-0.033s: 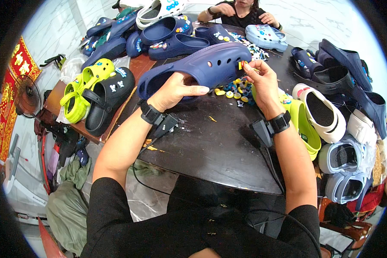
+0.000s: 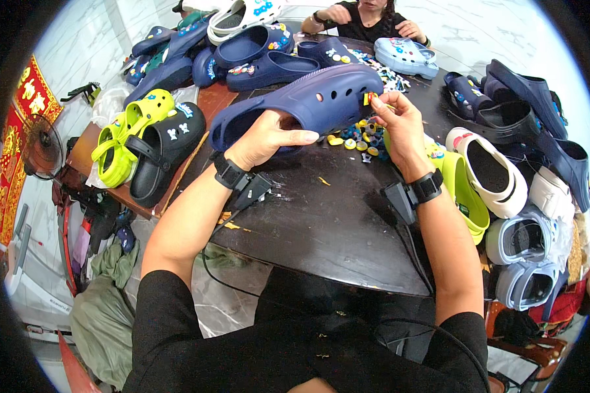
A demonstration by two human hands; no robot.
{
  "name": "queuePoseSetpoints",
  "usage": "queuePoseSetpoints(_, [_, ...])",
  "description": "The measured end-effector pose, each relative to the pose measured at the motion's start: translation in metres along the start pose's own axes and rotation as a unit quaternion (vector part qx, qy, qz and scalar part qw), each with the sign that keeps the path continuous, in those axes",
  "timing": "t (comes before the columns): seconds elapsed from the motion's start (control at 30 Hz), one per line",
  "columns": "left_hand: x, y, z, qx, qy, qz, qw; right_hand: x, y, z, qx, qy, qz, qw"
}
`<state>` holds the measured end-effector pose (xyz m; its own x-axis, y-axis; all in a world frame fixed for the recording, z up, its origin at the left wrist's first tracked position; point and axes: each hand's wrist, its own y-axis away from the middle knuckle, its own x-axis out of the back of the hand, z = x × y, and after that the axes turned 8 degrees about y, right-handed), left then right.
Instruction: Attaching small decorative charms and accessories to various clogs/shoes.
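Note:
A navy clog (image 2: 321, 97) with round vent holes is held tilted over the dark table, its toe to the right. My left hand (image 2: 263, 139) is closed on it, fingers inside the foot opening and thumb along the near rim. At the toe, my right hand (image 2: 398, 124) pinches a small yellow-and-red shoe charm (image 2: 370, 99) between thumb and forefinger, right against the clog's upper. Below the toe lies a heap of yellow, blue and white charms (image 2: 360, 139). Whether the charm's stem is in a hole cannot be made out.
Decorated navy clogs (image 2: 272, 71) crowd the back left. A black clog (image 2: 167, 154) and lime clogs (image 2: 115, 154) stand at the left. White (image 2: 488, 171), lime and pale blue clogs (image 2: 521, 239) line the right. Across the table (image 2: 308, 216) sits another person (image 2: 372, 26). Cables hang from both my wristbands.

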<state>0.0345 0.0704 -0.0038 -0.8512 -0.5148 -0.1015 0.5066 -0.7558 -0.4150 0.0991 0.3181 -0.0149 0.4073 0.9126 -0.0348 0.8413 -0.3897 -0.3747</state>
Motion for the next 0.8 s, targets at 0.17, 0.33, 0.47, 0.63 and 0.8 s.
queuePoseSetpoints(0.17, [0.003,0.000,0.001,-0.001,-0.019,0.005,1.000,-0.003,0.003,-0.002,-0.004,-0.023,0.002,1.000])
queuePoseSetpoints(0.33, [0.001,0.000,0.002,0.006,0.000,0.009,1.000,0.000,0.001,0.004,-0.009,-0.029,-0.012,0.999])
queuePoseSetpoints(0.47, [0.001,0.002,0.002,0.008,-0.007,0.015,1.000,-0.002,0.002,0.001,-0.009,-0.029,-0.007,1.000])
queuePoseSetpoints(0.63, [0.003,0.003,0.002,0.026,-0.018,0.014,0.999,-0.002,0.002,0.002,0.022,0.017,0.021,0.999])
queuePoseSetpoints(0.8, [0.002,0.003,0.005,0.014,-0.041,0.014,0.999,-0.005,0.004,-0.007,0.098,0.027,0.001,0.995])
